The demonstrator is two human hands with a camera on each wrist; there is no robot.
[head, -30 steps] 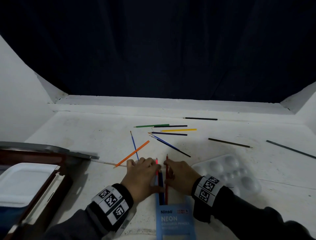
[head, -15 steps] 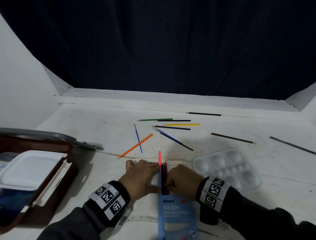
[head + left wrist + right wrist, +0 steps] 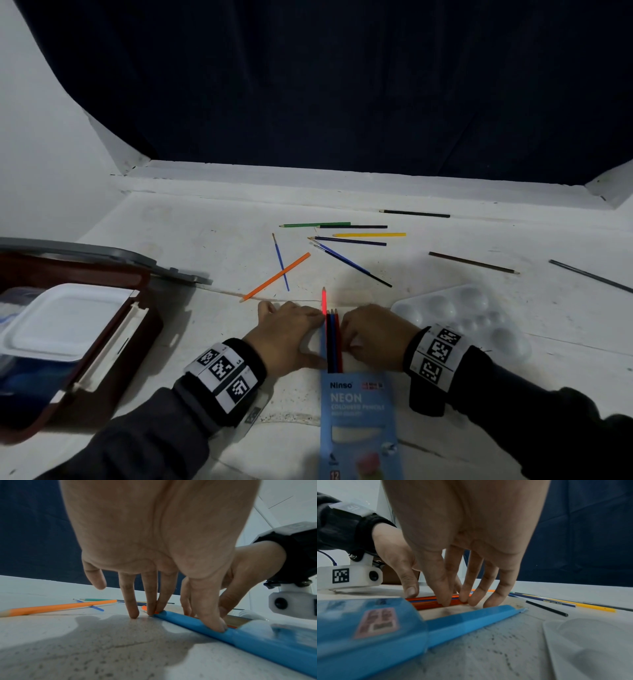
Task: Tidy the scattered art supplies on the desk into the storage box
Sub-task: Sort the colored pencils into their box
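Observation:
A blue pencil box (image 3: 358,404) lies flat at the desk's near edge with its mouth facing away from me. Black, blue and red pencils (image 3: 334,339) stick out of it side by side, and a neon pink pencil (image 3: 324,299) reaches farther out. My left hand (image 3: 291,325) has straight fingers, with the thumb (image 3: 217,626) pressing the box's side flap (image 3: 188,620). My right hand (image 3: 356,329) pinches the red pencils (image 3: 426,601) between thumb and fingertips. The brown storage box (image 3: 113,346) stands open at the left, holding a white tray (image 3: 65,318).
Loose on the desk beyond my hands lie an orange pencil (image 3: 277,277), a blue brush (image 3: 281,262), green (image 3: 315,225) and yellow (image 3: 370,235) pencils and several dark ones. A white palette (image 3: 462,318) lies right of my right hand. The grey lid (image 3: 102,255) lies behind the storage box.
The red pencil in my right hand has moved left against the other pencils in the box mouth. The pink pencil's tip now shows farther beyond my fingers.

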